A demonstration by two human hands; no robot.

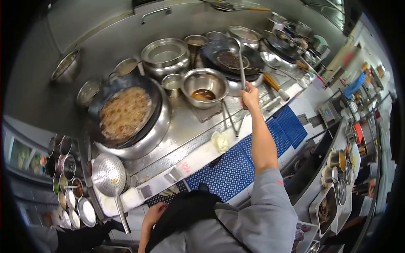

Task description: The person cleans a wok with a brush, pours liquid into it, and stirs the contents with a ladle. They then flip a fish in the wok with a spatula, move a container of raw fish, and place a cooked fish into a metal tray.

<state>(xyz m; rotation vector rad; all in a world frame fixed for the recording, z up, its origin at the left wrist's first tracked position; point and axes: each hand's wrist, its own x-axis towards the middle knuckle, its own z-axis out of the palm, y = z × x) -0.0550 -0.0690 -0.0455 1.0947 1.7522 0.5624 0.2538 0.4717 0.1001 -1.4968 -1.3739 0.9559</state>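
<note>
My right hand (249, 96) is closed around the handle of a long metal ladle (242, 69). The ladle's bowl reaches over a dark wok (209, 54) with dark liquid in its bottom. My left hand (155, 212) hangs low beside my black apron (181, 215), nearest the stove's front edge; its fingers are partly hidden. A steel bowl (187, 86) holding brown sauce sits left of my right hand. In the large wok (95, 111) on the left, pieces of food lie in pale, foaming liquid. A perforated skimmer (109, 173) rests at the front left corner.
A lidded steel pot (165, 55) and several metal cups stand behind the woks. A crumpled pale cloth (220, 142) lies on the front ledge. Wooden-handled tools (274, 84) are to the right. Several seasoning bowls (86, 211) stand at left. Another person's sleeve (42, 238) shows at lower left.
</note>
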